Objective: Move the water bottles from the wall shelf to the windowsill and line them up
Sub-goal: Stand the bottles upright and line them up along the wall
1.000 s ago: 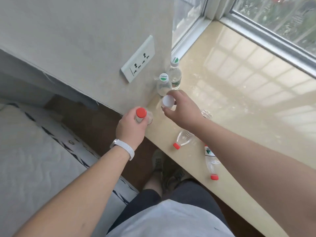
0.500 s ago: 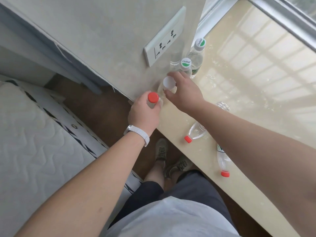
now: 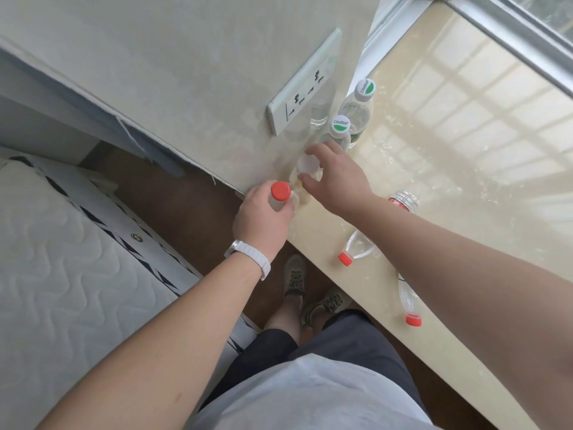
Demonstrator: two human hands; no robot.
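Note:
My left hand (image 3: 262,217) grips an upright clear bottle with a red cap (image 3: 280,191) at the near corner of the beige windowsill (image 3: 465,169). Just beyond it my right hand (image 3: 336,175) holds a white-capped bottle (image 3: 307,165) from above, close to the wall. Two upright bottles with green-and-white caps stand farther along the wall, the nearer (image 3: 339,125) and the farther (image 3: 365,88). Two red-capped bottles lie on their sides on the sill, one (image 3: 356,248) under my right forearm and one (image 3: 408,302) near the front edge.
A white wall socket (image 3: 305,85) sits just above the standing bottles. The window frame (image 3: 508,35) runs along the sill's far side. A quilted mattress (image 3: 62,274) lies at left, with brown floor and my shoes (image 3: 294,276) below the sill's edge.
The camera has drawn closer to the wall corner. Both hands with their bottles have shifted slightly toward the wall, and the white-capped bottle now stands nearer the green-capped ones.

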